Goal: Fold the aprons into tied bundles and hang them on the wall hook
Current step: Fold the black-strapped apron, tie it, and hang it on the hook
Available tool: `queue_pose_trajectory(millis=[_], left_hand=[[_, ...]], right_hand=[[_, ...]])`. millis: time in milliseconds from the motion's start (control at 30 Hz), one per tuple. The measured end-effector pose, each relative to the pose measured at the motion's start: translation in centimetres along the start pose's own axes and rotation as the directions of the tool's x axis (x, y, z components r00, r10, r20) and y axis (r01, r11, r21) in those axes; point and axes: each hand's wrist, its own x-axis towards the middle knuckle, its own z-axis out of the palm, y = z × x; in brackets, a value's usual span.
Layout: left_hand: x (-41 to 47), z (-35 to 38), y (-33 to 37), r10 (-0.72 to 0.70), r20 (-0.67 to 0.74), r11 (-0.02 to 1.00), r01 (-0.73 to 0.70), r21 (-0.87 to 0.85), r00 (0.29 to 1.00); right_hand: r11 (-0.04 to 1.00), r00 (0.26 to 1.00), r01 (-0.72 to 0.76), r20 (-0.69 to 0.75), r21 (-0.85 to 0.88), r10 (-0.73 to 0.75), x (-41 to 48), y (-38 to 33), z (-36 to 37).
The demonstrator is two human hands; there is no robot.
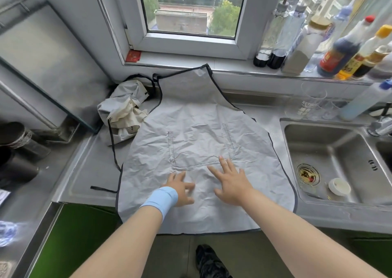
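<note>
Steel counter [89, 171] runs under the window sill [191, 60], with the sink [331, 150] set into its right end. Grey apron [197, 125] with dark edging lies spread flat, face up, across the middle of the counter. Its bib reaches the back edge and leans against the wall below the sill, and its hem hangs over the front edge. The apron's right side reaches close to the sink rim. Second apron [125, 110] is crumpled in a heap at the back left of the counter, touching the spread apron's left side. A dark strap [102, 189] trails on the counter near the front left.

Row of bottles [339, 50] stands on the right end of the sill. Clear glasses [311, 101] stand on the counter behind the sink.

Right hand [231, 182] is flat on the lower part of the apron, fingers spread and straight, tips at the lower seam of the pocket [201, 148], holding nothing. Left hand [180, 188] is just beside it, on the cloth, fingers bent and motion-blurred; cannot tell if it pinches fabric. Blue wristband [163, 197] on the left wrist.

White cap [339, 186] lies in the sink basin. Red packet [133, 56] sits at the sill's left end.
</note>
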Motion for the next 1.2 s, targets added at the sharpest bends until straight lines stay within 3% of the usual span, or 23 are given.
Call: queue_pose_trajectory(millis=[100,233,333,467,600,700,867,1033,1133,1200], left_hand=[[0.8,-2.2,-1.1,0.007,-0.083,0.997,-0.014,-0.077,0.997],[2.6,-6.5,-2.1,-0.014,-0.092,0.973,-0.008,-0.232,0.996],[4.0,-10.7,-2.2,-0.021,-0.180,0.967,-0.026,-0.254,0.983],[6.5,-17.1,-2.6,-0.060,-0.289,0.958,-0.027,-0.287,0.955],[9.6,-22.8,-3.4,-0.129,-0.435,0.944,-0.023,-0.328,0.891],[12.2,-26.0,-3.8,-0.157,-0.529,0.934,-0.049,-0.354,0.834],[15.7,-29.4,-3.5,-0.167,-0.585,0.940,-0.050,-0.337,0.794],[17.3,-30.1,-3.9,-0.132,-0.652,0.936,-0.124,-0.330,0.746],[17.5,-30.1,-4.3,-0.093,-0.691,0.948,-0.149,-0.282,0.717],[17.1,-29.9,-4.2,-0.042,-0.728,0.968,-0.154,-0.200,0.684]], right_hand=[[0.997,0.992,-0.038,0.117,-0.070,0.046,0.9,-0.7,0.1],[0.984,0.999,0.015,0.037,-0.179,-0.008,2.6,-1.6,-2.8],[0.993,0.999,-0.004,0.041,-0.118,0.009,6.1,-1.5,-7.3],[0.980,0.971,-0.124,-0.185,0.156,0.152,12.1,0.2,-14.3],[0.969,0.916,-0.125,-0.350,0.215,0.196,17.9,2.7,-19.8],[0.992,0.867,-0.082,-0.484,0.096,0.119,21.9,4.3,-22.4],[0.977,0.832,-0.065,-0.552,-0.204,-0.060,27.6,4.5,-25.0],[0.855,0.859,-0.111,-0.482,-0.507,-0.174,29.4,3.9,-26.0],[0.854,0.899,-0.039,-0.392,-0.519,-0.197,29.8,3.8,-25.3],[0.855,0.878,0.049,-0.386,-0.516,-0.283,29.3,4.0,-25.1]])
